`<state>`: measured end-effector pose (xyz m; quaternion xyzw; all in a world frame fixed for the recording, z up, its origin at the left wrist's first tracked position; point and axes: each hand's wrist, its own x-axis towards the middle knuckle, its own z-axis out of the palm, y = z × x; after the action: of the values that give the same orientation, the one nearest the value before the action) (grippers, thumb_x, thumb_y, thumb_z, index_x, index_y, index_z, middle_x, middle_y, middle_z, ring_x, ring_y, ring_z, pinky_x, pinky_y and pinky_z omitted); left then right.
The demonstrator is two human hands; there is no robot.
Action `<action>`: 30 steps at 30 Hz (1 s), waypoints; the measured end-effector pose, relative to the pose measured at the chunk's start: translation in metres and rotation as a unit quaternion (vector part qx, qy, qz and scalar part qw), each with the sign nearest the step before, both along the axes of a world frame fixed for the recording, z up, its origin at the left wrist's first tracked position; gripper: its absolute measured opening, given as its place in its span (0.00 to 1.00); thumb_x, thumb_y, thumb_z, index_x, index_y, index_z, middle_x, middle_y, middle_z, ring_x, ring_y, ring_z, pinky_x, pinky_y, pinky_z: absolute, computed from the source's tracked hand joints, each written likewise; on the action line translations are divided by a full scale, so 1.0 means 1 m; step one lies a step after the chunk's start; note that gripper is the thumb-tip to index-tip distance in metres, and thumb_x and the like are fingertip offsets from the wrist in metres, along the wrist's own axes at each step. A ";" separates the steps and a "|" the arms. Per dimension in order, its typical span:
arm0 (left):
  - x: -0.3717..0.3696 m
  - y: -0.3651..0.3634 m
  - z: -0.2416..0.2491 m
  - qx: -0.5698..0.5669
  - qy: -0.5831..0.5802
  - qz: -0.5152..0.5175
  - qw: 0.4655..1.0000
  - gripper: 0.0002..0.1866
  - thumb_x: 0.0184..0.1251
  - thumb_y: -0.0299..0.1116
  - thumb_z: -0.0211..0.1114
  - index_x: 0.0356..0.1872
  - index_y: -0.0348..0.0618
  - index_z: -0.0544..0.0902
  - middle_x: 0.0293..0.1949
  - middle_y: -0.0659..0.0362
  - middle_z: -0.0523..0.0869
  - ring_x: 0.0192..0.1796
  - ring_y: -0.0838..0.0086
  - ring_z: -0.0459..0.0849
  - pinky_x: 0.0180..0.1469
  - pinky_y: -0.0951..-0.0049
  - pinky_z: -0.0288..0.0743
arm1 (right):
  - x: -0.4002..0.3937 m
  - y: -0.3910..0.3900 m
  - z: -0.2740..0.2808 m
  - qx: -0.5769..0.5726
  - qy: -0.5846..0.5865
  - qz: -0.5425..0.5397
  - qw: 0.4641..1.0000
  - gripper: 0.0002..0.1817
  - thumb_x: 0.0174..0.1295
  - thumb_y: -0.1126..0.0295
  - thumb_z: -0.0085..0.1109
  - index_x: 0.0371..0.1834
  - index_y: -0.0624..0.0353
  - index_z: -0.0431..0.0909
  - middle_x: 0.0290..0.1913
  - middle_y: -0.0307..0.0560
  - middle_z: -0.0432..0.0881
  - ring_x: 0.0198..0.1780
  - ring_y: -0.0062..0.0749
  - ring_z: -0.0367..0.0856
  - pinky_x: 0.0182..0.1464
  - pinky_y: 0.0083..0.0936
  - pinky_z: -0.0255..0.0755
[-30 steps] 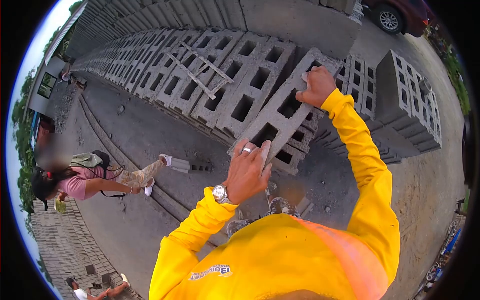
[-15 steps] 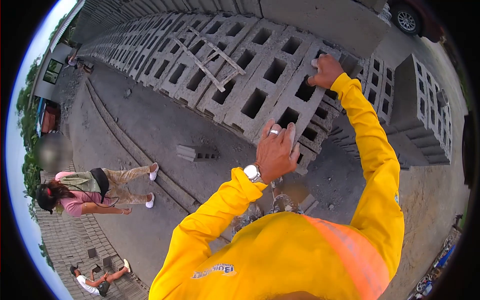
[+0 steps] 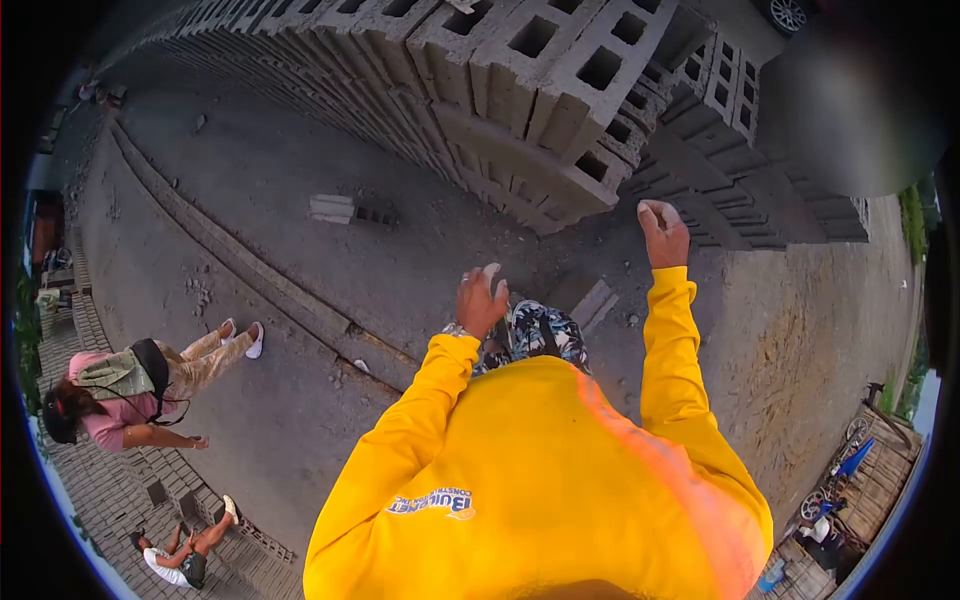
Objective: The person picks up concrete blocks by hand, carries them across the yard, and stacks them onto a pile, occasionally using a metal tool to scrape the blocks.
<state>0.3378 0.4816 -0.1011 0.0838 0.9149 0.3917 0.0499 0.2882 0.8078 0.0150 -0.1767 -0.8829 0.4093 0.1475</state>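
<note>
Hollow concrete blocks (image 3: pixel 560 110) sit stacked in rows, holes up, just ahead of the person. Both hands hang empty below the stack: left hand (image 3: pixel 480 300) loosely spread, right hand (image 3: pixel 663 232) curled (touching nothing). A lone block (image 3: pixel 335 208) lies apart on the ground.
</note>
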 end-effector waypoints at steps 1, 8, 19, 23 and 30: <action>0.034 -0.029 -0.062 -0.023 -0.155 0.033 0.987 0.23 0.63 0.39 0.64 0.55 0.36 0.79 0.52 0.41 0.83 0.56 0.44 0.79 0.60 0.55 0.73 | 0.049 0.003 -0.043 -0.022 -0.127 -0.006 0.992 0.18 0.63 0.55 0.62 0.43 0.60 0.85 0.41 0.50 0.87 0.45 0.38 0.86 0.49 0.27 0.77; 0.150 -0.129 -0.138 -0.242 -0.420 -0.064 0.873 0.26 0.55 0.44 0.69 0.48 0.32 0.82 0.50 0.35 0.83 0.54 0.42 0.82 0.56 0.52 0.76 | 0.429 0.057 -0.267 -0.045 -0.722 -0.074 0.687 0.25 0.58 0.54 0.65 0.52 0.60 0.79 0.45 0.54 0.86 0.45 0.44 0.86 0.48 0.40 0.79; 0.034 0.153 -0.176 -0.164 -0.312 -0.314 0.882 0.27 0.62 0.44 0.64 0.56 0.33 0.79 0.55 0.41 0.83 0.58 0.48 0.81 0.62 0.56 0.74 | 0.445 0.122 -0.186 -0.272 -0.372 -0.297 0.836 0.15 0.59 0.64 0.68 0.42 0.65 0.84 0.35 0.45 0.86 0.33 0.29 0.83 0.34 0.27 0.78; 0.017 0.285 -0.210 -0.159 -0.254 -0.341 0.891 0.32 0.63 0.48 0.63 0.63 0.38 0.75 0.59 0.43 0.81 0.62 0.50 0.79 0.68 0.57 0.67 | 0.471 0.175 -0.214 -0.301 -0.459 -0.269 0.792 0.17 0.63 0.66 0.65 0.48 0.69 0.81 0.39 0.47 0.85 0.39 0.30 0.85 0.37 0.26 0.83; 0.018 0.414 -0.332 -0.284 -0.294 -0.431 0.804 0.36 0.57 0.49 0.67 0.64 0.39 0.75 0.60 0.45 0.81 0.64 0.52 0.78 0.71 0.55 0.62 | 0.515 0.276 -0.201 -0.315 -0.483 -0.317 0.753 0.18 0.65 0.61 0.63 0.50 0.65 0.81 0.39 0.46 0.86 0.36 0.29 0.86 0.33 0.21 0.78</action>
<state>0.3560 0.8958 -0.4333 0.3328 0.7963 0.0578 0.5018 0.8028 1.0841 -0.1856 -0.6567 -0.5514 0.4545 -0.2411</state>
